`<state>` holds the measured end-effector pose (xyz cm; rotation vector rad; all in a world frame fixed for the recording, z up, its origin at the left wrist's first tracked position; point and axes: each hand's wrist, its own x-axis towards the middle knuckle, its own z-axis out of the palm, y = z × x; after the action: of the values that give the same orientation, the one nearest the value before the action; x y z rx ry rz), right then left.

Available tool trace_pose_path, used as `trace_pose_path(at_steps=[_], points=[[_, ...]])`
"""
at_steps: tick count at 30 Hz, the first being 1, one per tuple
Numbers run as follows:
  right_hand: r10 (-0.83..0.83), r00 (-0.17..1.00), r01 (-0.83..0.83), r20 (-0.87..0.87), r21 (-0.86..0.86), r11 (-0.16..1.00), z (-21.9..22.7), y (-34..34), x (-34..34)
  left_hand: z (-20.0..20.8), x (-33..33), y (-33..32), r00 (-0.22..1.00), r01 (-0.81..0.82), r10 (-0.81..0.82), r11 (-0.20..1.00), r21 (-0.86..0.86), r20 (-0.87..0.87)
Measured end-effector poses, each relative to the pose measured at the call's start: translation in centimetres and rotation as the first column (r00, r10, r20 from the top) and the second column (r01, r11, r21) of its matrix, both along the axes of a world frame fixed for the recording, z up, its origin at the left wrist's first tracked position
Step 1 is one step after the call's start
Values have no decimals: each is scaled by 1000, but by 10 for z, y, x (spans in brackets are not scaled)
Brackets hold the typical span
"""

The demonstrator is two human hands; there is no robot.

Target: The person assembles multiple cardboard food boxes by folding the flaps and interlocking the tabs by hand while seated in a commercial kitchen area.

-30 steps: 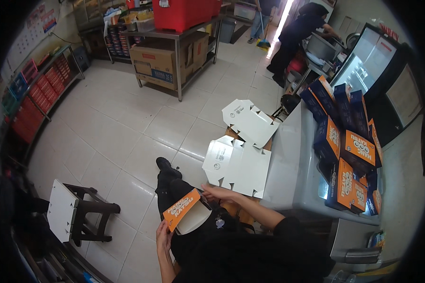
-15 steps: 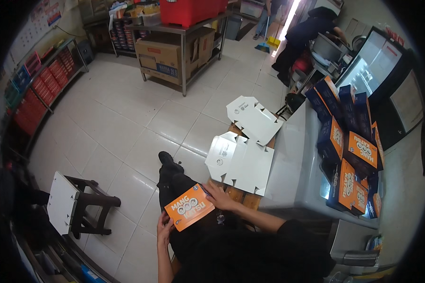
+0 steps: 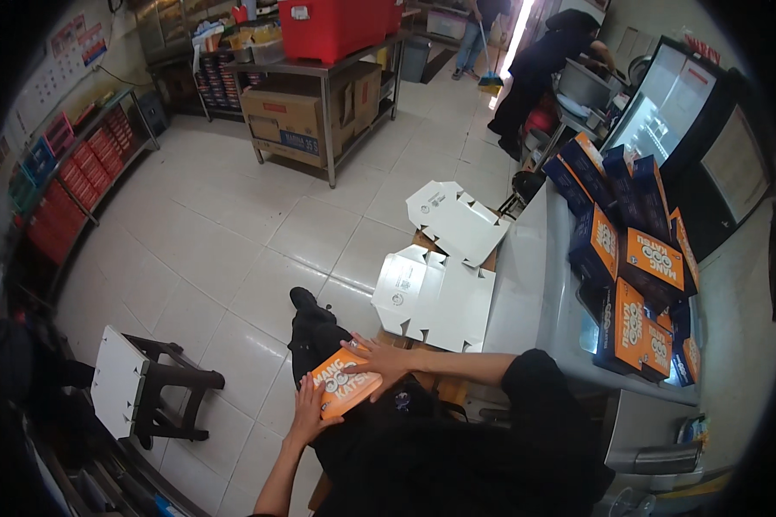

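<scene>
At the frame's right a pile of folded boxes (image 3: 655,258) stood, seemingly finished, two flat white cartons (image 3: 461,302) at centre were not yet folded, and at lower centre one apparently closed orange box (image 3: 350,394) lay under the right hand (image 3: 388,366) and left hand (image 3: 309,415), fingers spread.

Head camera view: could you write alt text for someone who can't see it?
A person's left hand and right hand touch an orange box on their lap. Two flat white cardboard sheets lie to the right, with a heap of orange-and-navy boxes beyond; a dark stool stands to the left.
</scene>
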<state>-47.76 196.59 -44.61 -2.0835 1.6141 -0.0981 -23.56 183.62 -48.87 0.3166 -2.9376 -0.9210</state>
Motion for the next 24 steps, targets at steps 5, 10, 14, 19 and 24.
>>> trace_pose_path(at_steps=[5, 10, 14, 19, 24], points=[[72, 997, -72, -34, -5, 997, -9, -5, -5, 14, -10, 4, 998, 42, -42, 999, 7, -57], [39, 997, -49, -72, -131, 990, -18, -4, -5, 13, -11, 7, 999, 42, -42, 995, -86, -2], [42, 990, -82, -131, -315, 945, -31, 11, -4, 16, -15, 6, 998, 61, -64, 991, -118, -24], [12, 994, -7, 105, -54, 999, -18, 5, -2, 8, -8, 6, 999, 46, -46, 997, 55, -10], [22, 999, -16, 37, -144, 989, 9, 17, 2, 6, -3, 5, 999, 52, -52, 995, 85, 5]])
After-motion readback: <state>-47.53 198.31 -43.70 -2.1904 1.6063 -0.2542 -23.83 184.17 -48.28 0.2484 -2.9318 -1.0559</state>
